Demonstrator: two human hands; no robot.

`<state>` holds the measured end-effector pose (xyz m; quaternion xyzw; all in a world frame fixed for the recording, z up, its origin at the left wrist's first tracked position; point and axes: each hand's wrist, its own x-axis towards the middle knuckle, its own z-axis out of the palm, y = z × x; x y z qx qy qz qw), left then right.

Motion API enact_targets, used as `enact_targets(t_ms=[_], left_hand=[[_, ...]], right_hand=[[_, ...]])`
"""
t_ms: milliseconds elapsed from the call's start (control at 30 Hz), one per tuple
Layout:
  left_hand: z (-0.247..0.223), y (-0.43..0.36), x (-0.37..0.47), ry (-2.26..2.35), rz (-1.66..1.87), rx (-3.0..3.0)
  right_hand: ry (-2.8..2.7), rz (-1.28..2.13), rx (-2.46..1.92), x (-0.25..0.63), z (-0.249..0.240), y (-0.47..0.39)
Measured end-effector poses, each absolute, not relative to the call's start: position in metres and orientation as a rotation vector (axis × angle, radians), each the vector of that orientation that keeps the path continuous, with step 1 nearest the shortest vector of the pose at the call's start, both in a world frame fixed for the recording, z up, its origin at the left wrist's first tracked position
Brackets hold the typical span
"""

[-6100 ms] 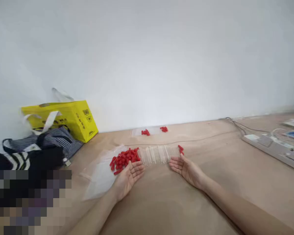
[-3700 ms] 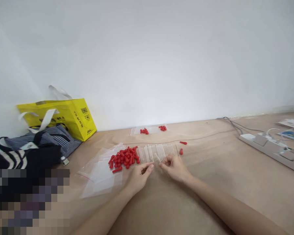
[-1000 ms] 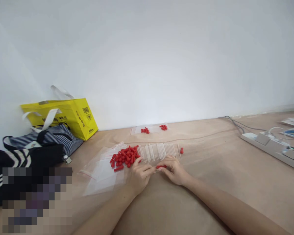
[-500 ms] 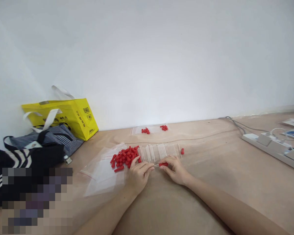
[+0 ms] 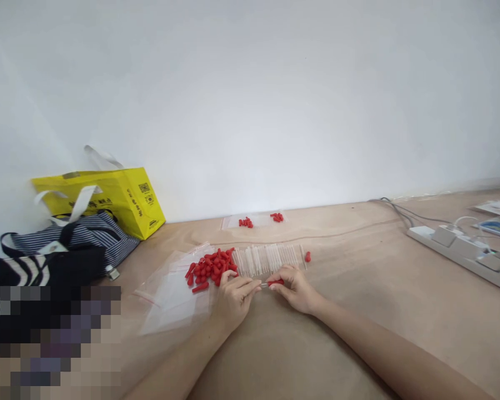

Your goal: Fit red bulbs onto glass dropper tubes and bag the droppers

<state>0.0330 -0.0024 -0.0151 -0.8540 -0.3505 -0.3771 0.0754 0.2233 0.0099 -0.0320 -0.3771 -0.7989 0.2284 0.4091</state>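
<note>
Two hands of mine nearly meet above the tabletop (image 5: 345, 272). My right hand (image 5: 296, 289) pinches a red bulb (image 5: 276, 282) between thumb and fingers; my left hand (image 5: 234, 300) pinches a thin clear tube (image 5: 264, 285), a short stretch of which shows between my fingertips and the bulb. Whether its end sits inside the bulb or only at the mouth, I cannot tell.

The bulb looks like soft rubber: light, grippy, easily squashed, so I judge it best held near its neck, where a squeeze would bend it least. The tube looks stiff, smooth and light; if it is glass, it could snap under a sideways push, so I would hold it close to the joined end and keep any force along its length.

Just beyond my hands lies a row of clear tubes (image 5: 269, 259), side by side. At its left end is a heap of red bulbs (image 5: 210, 266), partly over plastic bags (image 5: 170, 300); by its right end, one loose bulb (image 5: 308, 256). Farther back, near the wall (image 5: 258, 111), a small clear bag (image 5: 260, 220) lies with more red pieces (image 5: 277, 217).
</note>
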Motion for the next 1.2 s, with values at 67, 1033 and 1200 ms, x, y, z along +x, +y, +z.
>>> enact_targets(t_ms=[67,1033,1200], left_hand=[[-0.015,-0.003,0.034,-1.037,-1.132,-2.56],[-0.013,-0.005,0.036,-1.114,-1.076,-2.558],[-0.009,-0.006,0.033,-1.119,-0.992,-2.546]], right_hand=[[-2.028,0.562,-0.927,0.223,-0.032,0.01],[-2.156,0.353,-0.991,0.229,-0.028,0.008],[-2.219,0.256,-0.997,0.23,-0.028,0.005]])
